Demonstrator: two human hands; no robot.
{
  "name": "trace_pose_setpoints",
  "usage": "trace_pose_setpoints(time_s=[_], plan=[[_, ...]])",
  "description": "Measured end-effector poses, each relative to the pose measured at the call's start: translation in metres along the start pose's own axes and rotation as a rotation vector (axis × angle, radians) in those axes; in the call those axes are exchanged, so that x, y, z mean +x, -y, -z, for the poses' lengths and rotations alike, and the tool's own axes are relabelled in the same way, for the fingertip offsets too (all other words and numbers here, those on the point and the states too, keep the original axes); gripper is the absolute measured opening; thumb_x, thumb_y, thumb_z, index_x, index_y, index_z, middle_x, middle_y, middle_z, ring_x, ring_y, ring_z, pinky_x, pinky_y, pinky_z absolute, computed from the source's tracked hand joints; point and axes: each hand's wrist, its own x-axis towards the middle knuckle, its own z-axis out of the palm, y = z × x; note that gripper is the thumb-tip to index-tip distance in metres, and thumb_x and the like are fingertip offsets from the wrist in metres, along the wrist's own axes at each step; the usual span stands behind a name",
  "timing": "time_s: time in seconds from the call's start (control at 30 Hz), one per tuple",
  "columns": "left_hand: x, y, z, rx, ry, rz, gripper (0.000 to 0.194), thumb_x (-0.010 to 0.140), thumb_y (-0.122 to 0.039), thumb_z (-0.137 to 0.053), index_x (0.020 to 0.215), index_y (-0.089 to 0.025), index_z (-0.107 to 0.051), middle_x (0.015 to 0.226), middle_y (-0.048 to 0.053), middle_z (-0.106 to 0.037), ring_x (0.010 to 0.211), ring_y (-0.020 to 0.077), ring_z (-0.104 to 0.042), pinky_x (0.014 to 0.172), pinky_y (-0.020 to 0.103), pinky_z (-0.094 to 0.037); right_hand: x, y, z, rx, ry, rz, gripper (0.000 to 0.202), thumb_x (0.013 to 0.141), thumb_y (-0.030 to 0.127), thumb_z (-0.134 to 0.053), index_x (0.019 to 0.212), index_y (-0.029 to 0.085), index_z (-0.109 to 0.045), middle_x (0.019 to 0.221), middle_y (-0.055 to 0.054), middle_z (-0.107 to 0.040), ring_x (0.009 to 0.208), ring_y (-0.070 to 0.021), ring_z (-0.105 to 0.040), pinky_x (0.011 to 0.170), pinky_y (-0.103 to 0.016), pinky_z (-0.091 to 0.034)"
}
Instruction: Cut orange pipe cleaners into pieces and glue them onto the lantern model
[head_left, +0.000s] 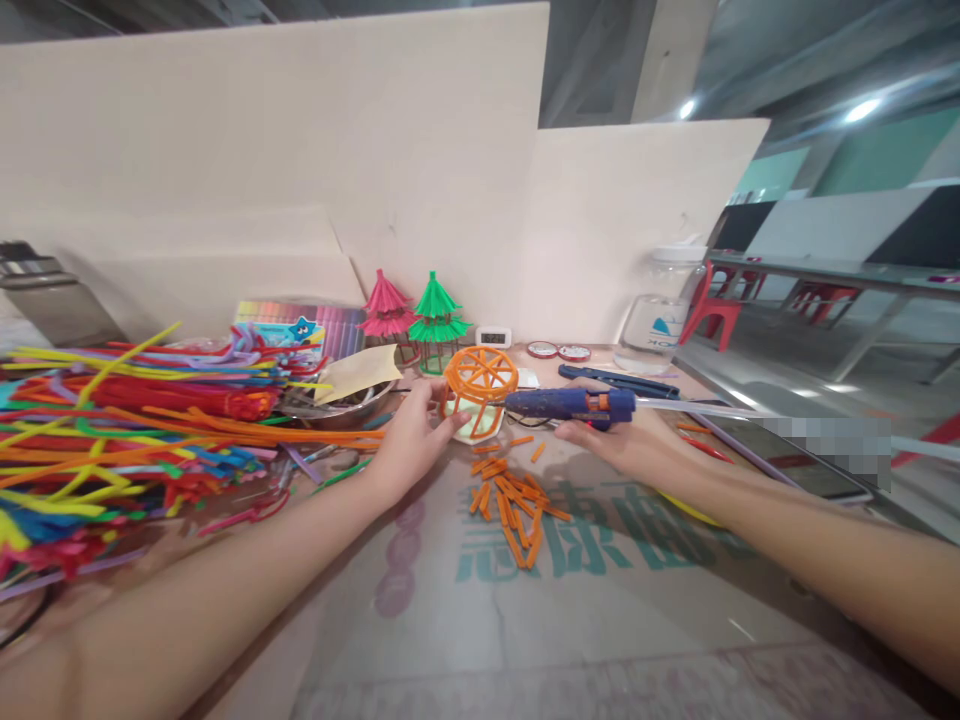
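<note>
Near the middle, my left hand is closed on an orange pipe-cleaner frame with a spoked round top and short legs. Below the frame's ring a pale base shows. My right hand grips a blue glue gun from below, and a long clear glue stick sticks out of its back. The gun's nozzle points left, close to the frame's right side; whether it touches cannot be seen. Cut orange pipe-cleaner pieces lie in a loose pile just in front.
Bundles of coloured pipe cleaners fill the left. Behind stand a pink pagoda model, a green one and a small digital clock. To the right are a utility knife, a water bottle and a phone.
</note>
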Motion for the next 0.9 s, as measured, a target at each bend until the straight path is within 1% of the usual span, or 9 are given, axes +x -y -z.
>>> trace_pose_setpoints(time_s=[0.07, 0.17, 0.23, 0.33, 0.47, 0.53, 0.63, 0.7, 0.9], plan=[[0.0, 0.0, 0.0, -0.006, 0.003, 0.001, 0.029, 0.083, -0.033, -0.061, 0.107, -0.017, -0.053, 0.111, 0.008, -0.061, 0.106, 0.0225, -0.059, 0.097, 0.041, -0.046, 0.0, 0.0, -0.001, 0.012, 0.0, -0.006, 0.02, 0.081, 0.038, -0.066, 0.096, 0.024, -0.067, 0.086, -0.004, -0.075, 0.078, -0.0248, -0.071, 0.07, -0.037, -0.06], [0.0, 0.0, 0.0, -0.017, 0.008, -0.002, 0.029, 0.084, -0.033, -0.061, 0.107, -0.017, -0.053, 0.112, 0.008, -0.061, 0.106, 0.0224, -0.059, 0.097, 0.041, -0.046, 0.001, 0.004, -0.001, 0.1, 0.019, 0.007, 0.026, 0.081, 0.039, -0.065, 0.102, 0.024, -0.067, 0.092, -0.004, -0.075, 0.083, -0.025, -0.071, 0.075, -0.038, -0.06], [0.0, 0.0, 0.0, -0.014, 0.003, -0.002, 0.029, 0.084, -0.034, -0.061, 0.106, -0.017, -0.053, 0.111, 0.008, -0.061, 0.105, 0.0224, -0.059, 0.097, 0.041, -0.046, 0.0, 0.008, 0.0, 0.1, 0.015, 0.017, 0.023, 0.081, 0.039, -0.065, 0.098, 0.024, -0.067, 0.094, -0.004, -0.075, 0.087, -0.0262, -0.07, 0.079, -0.04, -0.059], [0.0, -0.001, 0.0, -0.001, -0.007, -0.002, 0.029, 0.083, -0.034, -0.062, 0.105, -0.017, -0.053, 0.11, 0.008, -0.061, 0.104, 0.0224, -0.059, 0.096, 0.041, -0.046, -0.002, 0.013, 0.003, 0.038, 0.012, 0.017, 0.016, 0.083, 0.039, -0.063, 0.084, 0.024, -0.067, 0.088, -0.005, -0.075, 0.087, -0.0269, -0.07, 0.082, -0.041, -0.057], [0.0, -0.001, -0.001, -0.003, -0.008, -0.01, 0.027, 0.083, -0.033, -0.062, 0.104, -0.018, -0.054, 0.111, 0.008, -0.062, 0.104, 0.0225, -0.06, 0.096, 0.041, -0.046, -0.005, 0.012, 0.004, 0.019, 0.018, 0.007, 0.022, 0.086, 0.043, -0.06, 0.089, 0.022, -0.068, 0.088, -0.005, -0.075, 0.086, -0.0252, -0.07, 0.083, -0.04, -0.056], [0.0, 0.0, -0.001, -0.006, -0.011, -0.013, 0.027, 0.083, -0.032, -0.062, 0.104, -0.017, -0.054, 0.11, 0.009, -0.062, 0.104, 0.0225, -0.059, 0.097, 0.041, -0.046, -0.005, 0.012, 0.004, 0.022, 0.018, 0.007, 0.022, 0.085, 0.042, -0.06, 0.088, 0.021, -0.066, 0.088, -0.004, -0.074, 0.086, -0.0244, -0.069, 0.081, -0.039, -0.055], [0.0, 0.0, -0.001, -0.004, -0.001, -0.018, 0.026, 0.084, -0.031, -0.061, 0.105, -0.017, -0.054, 0.11, 0.009, -0.061, 0.104, 0.0224, -0.059, 0.096, 0.041, -0.047, -0.006, 0.013, 0.004, 0.013, 0.0, -0.005, 0.021, 0.084, 0.041, -0.061, 0.081, 0.021, -0.061, 0.08, -0.003, -0.071, 0.078, -0.0223, -0.067, 0.072, -0.034, -0.055], [-0.001, 0.001, 0.0, -0.004, 0.004, -0.023, 0.025, 0.085, -0.03, -0.06, 0.106, -0.017, -0.054, 0.11, 0.009, -0.06, 0.104, 0.0224, -0.059, 0.096, 0.041, -0.047, -0.006, 0.013, 0.004, 0.007, -0.022, -0.001, 0.02, 0.083, 0.041, -0.062, 0.082, 0.021, -0.058, 0.079, -0.003, -0.069, 0.074, -0.0212, -0.065, 0.067, -0.032, -0.054], [-0.001, 0.001, 0.0, -0.005, 0.007, -0.021, 0.026, 0.085, -0.031, -0.061, 0.106, -0.017, -0.054, 0.11, 0.009, -0.061, 0.105, 0.0224, -0.059, 0.096, 0.041, -0.046, -0.005, 0.01, 0.003, 0.004, -0.039, 0.042, 0.017, 0.085, 0.037, -0.061, 0.091, 0.022, -0.056, 0.083, -0.002, -0.069, 0.078, -0.0211, -0.066, 0.07, -0.032, -0.052]])
